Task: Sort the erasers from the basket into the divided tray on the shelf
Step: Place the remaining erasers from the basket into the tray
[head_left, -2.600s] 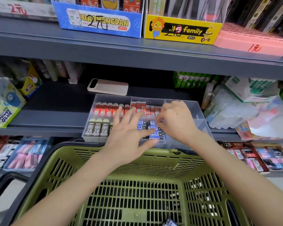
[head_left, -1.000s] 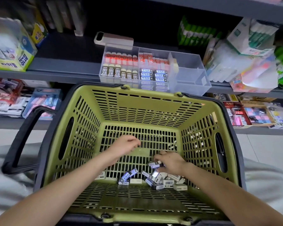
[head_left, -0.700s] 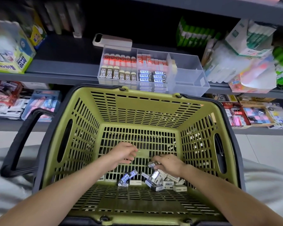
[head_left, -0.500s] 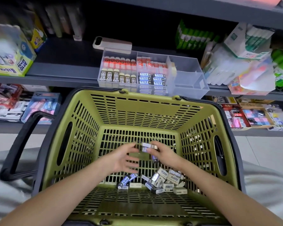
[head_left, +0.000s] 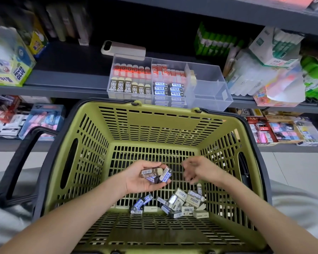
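Both hands are down inside the olive-green basket (head_left: 92,162). My left hand (head_left: 141,178), palm up, cradles a few erasers (head_left: 155,174): a brown 2B one and blue-and-white ones, with its fingers curled round them. Just to the right, my right hand (head_left: 200,171) hovers with loosely bent fingers and nothing in it; it looks blurred. A heap of loose erasers (head_left: 180,202) lies on the basket floor below the hands. The clear divided tray (head_left: 209,88) stands on the shelf beyond the basket, with rows of red, brown and blue erasers in its left and middle compartments.
A phone-like beige case (head_left: 123,49) lies behind the tray. Glue boxes (head_left: 9,70) stand at the left of the shelf and plastic-wrapped stationery (head_left: 264,74) crowds the right. The basket's black handle (head_left: 18,165) hangs at the left. A lower shelf holds more packs.
Both hands left the tray and reached into the basket. The right hand picked erasers from the heap and passed them into the left palm, then drew away to the right, empty.
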Demonstrator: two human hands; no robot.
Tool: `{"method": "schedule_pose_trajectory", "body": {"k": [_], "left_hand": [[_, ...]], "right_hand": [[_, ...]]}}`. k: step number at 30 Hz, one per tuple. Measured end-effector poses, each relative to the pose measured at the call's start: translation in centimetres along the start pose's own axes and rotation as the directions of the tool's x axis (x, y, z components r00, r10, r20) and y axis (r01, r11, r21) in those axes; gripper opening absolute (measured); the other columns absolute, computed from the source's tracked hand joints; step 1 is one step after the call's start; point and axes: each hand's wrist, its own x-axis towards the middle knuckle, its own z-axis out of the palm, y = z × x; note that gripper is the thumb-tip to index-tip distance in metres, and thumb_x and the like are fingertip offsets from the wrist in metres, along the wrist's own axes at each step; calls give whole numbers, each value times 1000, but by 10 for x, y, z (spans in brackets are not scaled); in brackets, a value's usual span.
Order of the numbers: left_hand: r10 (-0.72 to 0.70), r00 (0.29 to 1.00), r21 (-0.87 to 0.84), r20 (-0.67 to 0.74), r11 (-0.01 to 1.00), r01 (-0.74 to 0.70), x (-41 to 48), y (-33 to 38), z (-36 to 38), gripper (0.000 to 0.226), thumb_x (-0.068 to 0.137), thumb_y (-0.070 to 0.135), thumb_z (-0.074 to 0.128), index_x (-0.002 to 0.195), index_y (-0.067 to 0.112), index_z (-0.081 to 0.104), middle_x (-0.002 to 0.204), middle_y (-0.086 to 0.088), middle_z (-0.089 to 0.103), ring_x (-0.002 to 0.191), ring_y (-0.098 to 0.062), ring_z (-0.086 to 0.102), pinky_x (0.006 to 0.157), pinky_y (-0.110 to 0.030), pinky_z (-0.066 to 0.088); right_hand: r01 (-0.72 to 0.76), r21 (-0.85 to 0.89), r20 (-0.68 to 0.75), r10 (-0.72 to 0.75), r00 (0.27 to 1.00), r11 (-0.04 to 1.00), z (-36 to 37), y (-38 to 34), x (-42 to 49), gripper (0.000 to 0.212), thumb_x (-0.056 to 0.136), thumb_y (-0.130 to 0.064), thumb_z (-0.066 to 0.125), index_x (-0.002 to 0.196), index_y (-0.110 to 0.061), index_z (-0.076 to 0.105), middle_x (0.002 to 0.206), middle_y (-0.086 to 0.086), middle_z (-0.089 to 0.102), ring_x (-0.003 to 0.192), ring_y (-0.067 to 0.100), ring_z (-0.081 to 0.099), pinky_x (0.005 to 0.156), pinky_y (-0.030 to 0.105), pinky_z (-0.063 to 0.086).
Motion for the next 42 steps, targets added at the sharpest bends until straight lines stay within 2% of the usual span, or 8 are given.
{"method": "schedule_pose_trajectory", "body": {"k": [2, 4, 12, 22, 26, 35, 39, 42], "left_hand": [[10, 1000, 32, 9, 999, -10, -1, 0, 1, 17, 81, 10, 62, 85, -3, 73, 91, -26, 66, 80, -39, 68, 57, -39, 59], [12, 999, 75, 40, 997, -15, -3, 1, 1, 20, 82, 11, 61, 91, -3, 73, 92, -27, 67, 80, -38, 68, 58, -37, 59], [16, 990, 172, 138, 984, -40, -7, 5, -2, 40, 73, 12, 69, 112, 5, 69, 94, -21, 61, 76, -28, 63, 53, -26, 53], [62, 990, 75, 128, 995, -72, -5, 7, -5, 10, 80, 8, 62, 81, -1, 68, 99, -24, 66, 83, -38, 68, 55, -34, 58], [73, 990, 85, 124, 993, -84, -4, 9, -6, 12, 79, 10, 65, 84, 0, 68, 90, -20, 65, 80, -35, 67, 60, -39, 59], [111, 991, 84, -75, 991, -105, -1, 8, -5, 15, 75, 11, 68, 80, -2, 73, 79, -17, 67, 71, -31, 67, 56, -35, 56], [130, 985, 81, -115, 989, -121, -2, 8, -6, 15, 74, 11, 70, 80, -2, 74, 77, -17, 68, 69, -29, 67, 53, -33, 55], [139, 983, 89, -122, 988, -128, -1, 9, -6, 14, 73, 10, 70, 79, -1, 74, 77, -17, 68, 71, -29, 66, 58, -34, 56]], "right_hand": [[-91, -517, -17, 96, 995, 851, 13, 20, 9, 44, 89, -29, 60, 128, -12, 51, 128, 6, 57, 111, 19, 58, 99, 32, 46], [-173, -649, 29, 252, 967, 741, 31, 37, 13, 60, 82, -35, 68, 132, -11, 47, 134, 4, 52, 122, 22, 50, 105, 32, 40], [-157, -637, 65, 256, 965, 754, 46, 57, 16, 65, 71, -26, 79, 126, -13, 46, 123, 4, 56, 115, 24, 54, 96, 32, 46], [-108, -595, 137, 233, 963, 796, 52, 60, 15, 61, 69, -41, 78, 123, -24, 56, 142, 0, 44, 129, 22, 41, 102, 32, 35], [-22, -618, 179, 167, 970, 786, 57, 59, 15, 37, 70, -37, 78, 103, -28, 66, 130, -2, 50, 119, 21, 47, 95, 32, 38], [2, -492, 173, 95, 980, 871, 58, 53, 18, 35, 68, -26, 80, 97, -23, 62, 83, -15, 50, 77, 2, 48, 60, 19, 39], [-52, -530, 173, 168, 970, 846, 49, 54, 19, 38, 69, -26, 81, 103, -18, 66, 114, -4, 58, 106, 16, 55, 91, 28, 45], [-46, -569, 186, 183, 965, 821, 46, 56, 18, 41, 69, -29, 81, 105, -14, 67, 119, 0, 58, 109, 18, 53, 96, 30, 43]]}}
